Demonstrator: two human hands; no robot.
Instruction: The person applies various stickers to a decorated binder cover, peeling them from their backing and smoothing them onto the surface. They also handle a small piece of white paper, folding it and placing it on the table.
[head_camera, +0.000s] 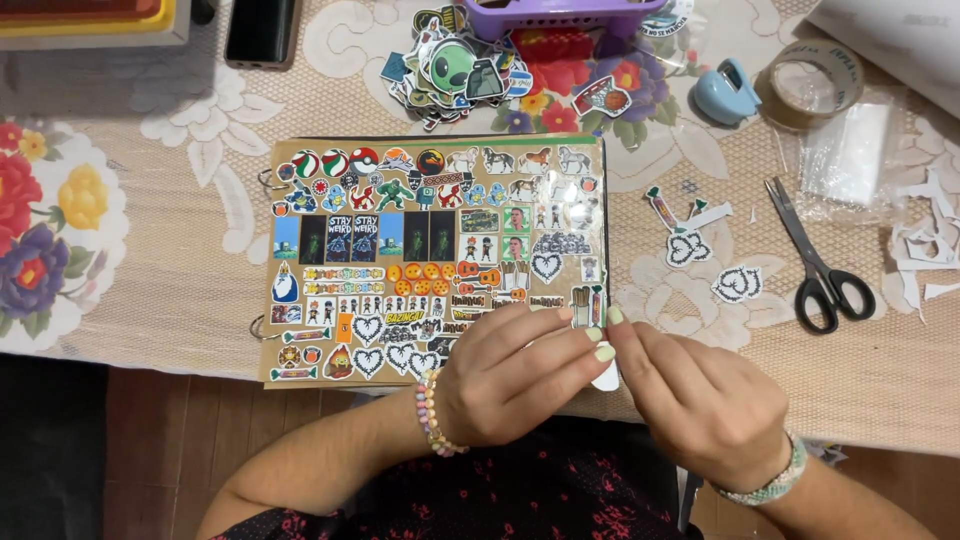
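Sticker (606, 379): thin, light, floppy, easily creased; pinched at its edge between fingers of left hand (510, 385) and right hand (700, 400).

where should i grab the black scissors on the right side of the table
Take the scissors by the black handle loops, coming from the near edge of the table. They lie flat and shut, loops toward the person, blade tips pointing away to the upper left, with bare cloth around the loops.
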